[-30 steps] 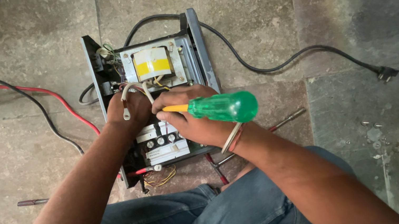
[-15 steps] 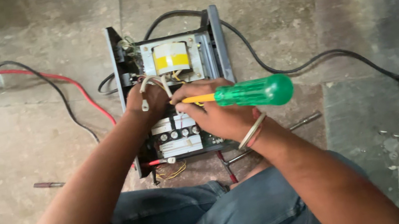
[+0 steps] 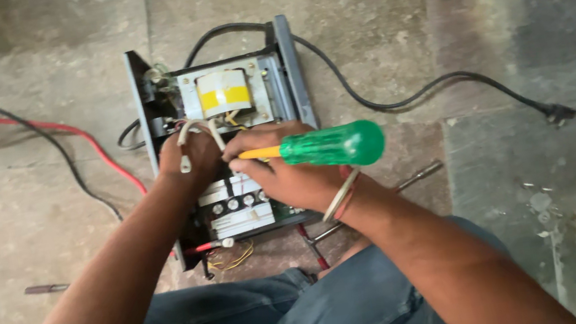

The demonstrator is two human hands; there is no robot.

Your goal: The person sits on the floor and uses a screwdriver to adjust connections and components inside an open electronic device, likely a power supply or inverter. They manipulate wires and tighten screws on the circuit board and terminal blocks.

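open grey sheet-metal electrical unit (image 3: 223, 141) lying on the stained concrete floor (image 3: 40, 201), its yellow-banded transformer (image 3: 223, 92) at the far end and a black mains cable (image 3: 431, 89) trailing off to the right. over the last second both hands have held their places inside the unit, so the work reads as continuing at one spot. right hand (image 3: 287, 177) closed around a screwdriver with a translucent green handle (image 3: 332, 146), lying crosswise; left hand (image 3: 190, 154) pinching white wires (image 3: 182, 144).
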